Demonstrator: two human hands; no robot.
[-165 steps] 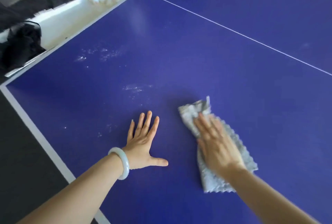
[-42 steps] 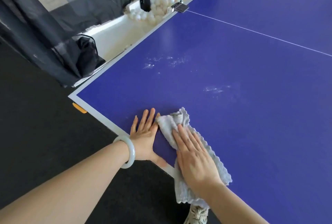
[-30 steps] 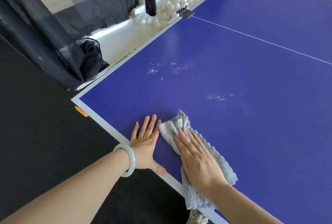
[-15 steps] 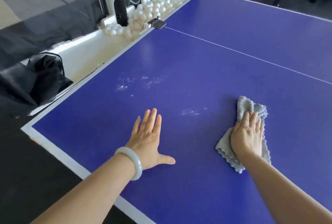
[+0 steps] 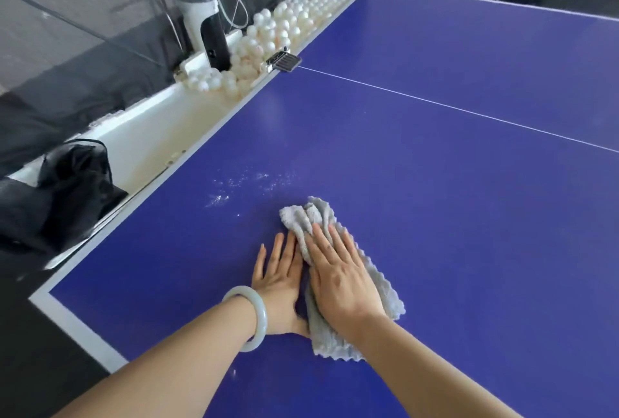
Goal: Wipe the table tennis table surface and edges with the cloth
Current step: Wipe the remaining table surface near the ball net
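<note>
right hand [image 5: 341, 278] flat, fingers straight, pressing grey cloth [image 5: 380, 293] on blue table [image 5: 435, 183] | left hand [image 5: 279, 278] flat, at its 9 o'clock | white specks [image 5: 248, 183] at 11

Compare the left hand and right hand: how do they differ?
The right hand presses on the grey cloth; the left hand lies on the bare blue table. The left hand's wrist carries a pale bangle; the right hand's wrist is bare. Both are flat, fingers straight, side by side.
</note>
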